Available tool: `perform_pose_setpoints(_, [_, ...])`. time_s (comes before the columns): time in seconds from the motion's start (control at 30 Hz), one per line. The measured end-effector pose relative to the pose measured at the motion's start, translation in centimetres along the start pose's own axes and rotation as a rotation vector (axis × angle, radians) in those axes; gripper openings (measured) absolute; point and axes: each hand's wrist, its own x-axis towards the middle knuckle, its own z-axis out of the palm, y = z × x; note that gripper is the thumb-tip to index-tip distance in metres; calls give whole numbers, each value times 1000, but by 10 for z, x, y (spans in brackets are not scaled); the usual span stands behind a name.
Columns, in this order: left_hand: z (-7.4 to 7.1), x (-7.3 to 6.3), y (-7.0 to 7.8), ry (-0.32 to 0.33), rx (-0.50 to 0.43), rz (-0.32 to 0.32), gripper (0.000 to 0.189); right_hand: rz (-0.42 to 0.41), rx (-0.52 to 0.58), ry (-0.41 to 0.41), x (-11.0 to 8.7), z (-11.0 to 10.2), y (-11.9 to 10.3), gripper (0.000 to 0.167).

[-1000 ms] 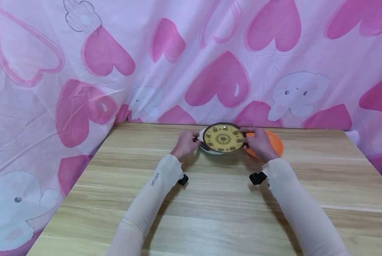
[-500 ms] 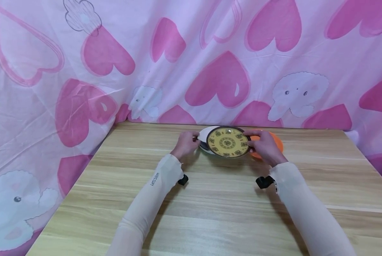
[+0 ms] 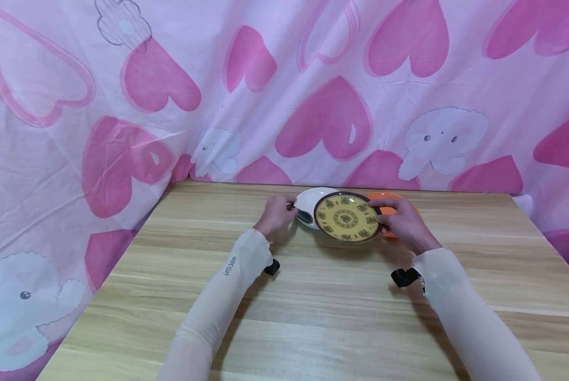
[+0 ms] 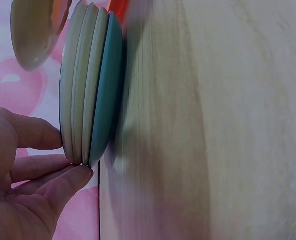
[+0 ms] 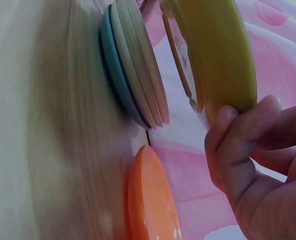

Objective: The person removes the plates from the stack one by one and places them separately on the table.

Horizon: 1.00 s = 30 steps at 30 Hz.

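My right hand [image 3: 400, 219] pinches the right rim of a yellow patterned plate [image 3: 346, 218] with a dark brown edge. The plate is lifted and overlaps a stack of plates in the head view; its yellow underside [image 5: 215, 55] shows in the right wrist view. On the left, my left hand [image 3: 274, 214] holds the rim of that stack, its fingertips [image 4: 80, 175] at the edge. A white plate [image 3: 313, 200] with a dark patch tops the stack; a teal plate [image 4: 108, 90] lies at the bottom, on the table.
Just right of the stack lies an orange plate [image 3: 389, 200], partly hidden behind my right hand. The wooden table [image 3: 322, 307] ends at the back against a pink heart-patterned cloth [image 3: 327, 116], which also hangs on the left.
My right hand has moved the yellow plate right and toward me, off the stack, uncovering more of the white plate. The left hand stays at the stack's edge.
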Motion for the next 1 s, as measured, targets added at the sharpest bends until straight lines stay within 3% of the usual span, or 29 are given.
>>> perform_pose_setpoints(0.3, [1,1,-2,13,58,39,10,14,-60,-28,-11,-11,11,50])
perform_pose_setpoints(0.7, [-1,1,0,16,53,39,9,-8,-33,-45,-26,-23,21,48])
perform_pose_setpoints(1.0, [2,4,4,-4,70,44,12,22,-88,-44,-37,-32,32,50])
